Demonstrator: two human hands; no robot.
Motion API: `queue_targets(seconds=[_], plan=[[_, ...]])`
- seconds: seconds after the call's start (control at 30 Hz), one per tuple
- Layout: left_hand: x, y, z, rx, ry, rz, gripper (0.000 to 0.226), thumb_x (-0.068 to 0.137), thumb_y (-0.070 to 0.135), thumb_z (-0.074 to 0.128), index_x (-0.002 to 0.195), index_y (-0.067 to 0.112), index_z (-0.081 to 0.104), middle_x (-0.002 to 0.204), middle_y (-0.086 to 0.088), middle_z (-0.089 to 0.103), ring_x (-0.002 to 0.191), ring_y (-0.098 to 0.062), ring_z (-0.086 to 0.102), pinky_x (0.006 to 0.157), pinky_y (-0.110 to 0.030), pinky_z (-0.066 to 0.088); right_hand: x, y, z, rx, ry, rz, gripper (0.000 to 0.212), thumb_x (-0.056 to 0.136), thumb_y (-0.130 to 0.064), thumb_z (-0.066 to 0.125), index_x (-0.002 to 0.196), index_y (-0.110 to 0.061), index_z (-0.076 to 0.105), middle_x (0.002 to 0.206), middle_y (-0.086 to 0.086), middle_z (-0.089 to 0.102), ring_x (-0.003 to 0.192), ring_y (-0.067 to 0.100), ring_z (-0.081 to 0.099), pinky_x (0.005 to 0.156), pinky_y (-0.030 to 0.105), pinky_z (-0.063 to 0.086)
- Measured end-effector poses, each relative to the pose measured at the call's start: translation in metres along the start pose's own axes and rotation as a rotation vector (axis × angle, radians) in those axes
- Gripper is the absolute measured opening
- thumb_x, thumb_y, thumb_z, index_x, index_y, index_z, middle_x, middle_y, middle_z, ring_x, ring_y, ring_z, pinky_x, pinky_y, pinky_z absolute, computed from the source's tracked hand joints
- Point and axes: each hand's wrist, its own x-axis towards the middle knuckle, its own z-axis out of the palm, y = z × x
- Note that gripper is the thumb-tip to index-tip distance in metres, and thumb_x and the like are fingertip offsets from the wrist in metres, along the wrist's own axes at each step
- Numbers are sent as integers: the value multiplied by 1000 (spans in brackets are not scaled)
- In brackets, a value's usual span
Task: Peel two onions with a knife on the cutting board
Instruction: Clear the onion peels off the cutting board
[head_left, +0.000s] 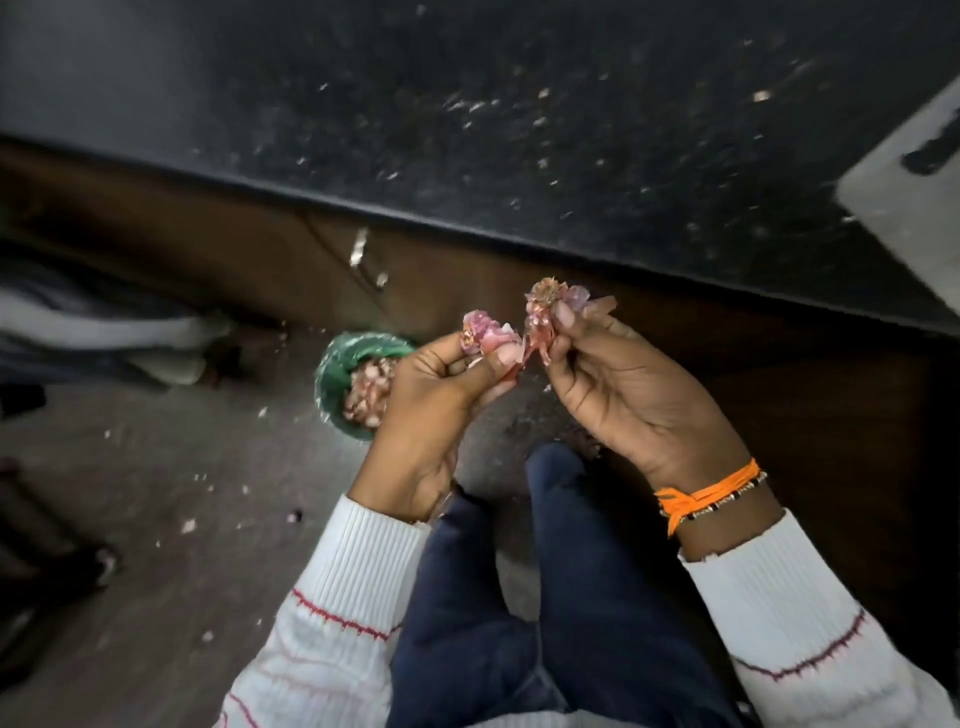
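Note:
My left hand (431, 410) pinches a bunch of pink onion peels (485, 335) between thumb and fingers. My right hand (628, 395) pinches another bunch of onion peels (545, 306), topped by a dry brown root end. Both hands are held side by side in the air, below the counter's edge and above the floor. A corner of the white cutting board (904, 202) lies on the counter at the far right. I see no knife and no whole onion.
A green bin (337, 374) with onion peels stands on the floor just left of my left hand. The black speckled counter (519, 119) runs across the top, with a brown cabinet and its handle (366, 260) below. Peel scraps litter the floor (182, 493).

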Motion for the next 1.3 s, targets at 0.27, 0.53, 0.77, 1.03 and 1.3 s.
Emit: queue_targets(seconds=[0.27,0.53,0.77,1.03,1.3], plan=[[0,-31,-127,-312,343,-32,17,89,-6,52,92,4,66,70,3,73,67,-2,69,57,-10,51,61,120,24,-33,2,302,7,40,-6,68,44,-12,65,51,-6,62,53,2,61,50,8,49],[71,-77,-231,-608,523,-71,16,91,-6,52,89,4,65,70,1,72,66,-5,69,59,-12,54,168,228,7,10,172,463,40,88,2,47,53,3,66,57,8,65,51,11,64,53,13,53],[159,-121,-301,-653,585,-120,14,90,-5,55,83,3,64,64,0,70,59,-5,67,60,-12,55,270,286,-32,-48,265,417,24,90,2,50,67,1,60,57,8,64,62,13,61,55,18,55],[244,-187,-366,-579,724,-194,28,90,-10,51,118,-11,54,93,-12,65,63,-10,67,59,-17,57,376,332,-95,-302,286,406,42,94,1,42,59,1,65,56,7,67,59,14,67,60,23,56],[282,-213,-380,-393,695,-256,33,91,-15,39,117,-6,58,80,-6,63,64,-9,62,60,-18,53,414,350,-124,-467,306,429,32,99,-7,32,125,2,48,135,16,49,131,28,41,99,35,39]])
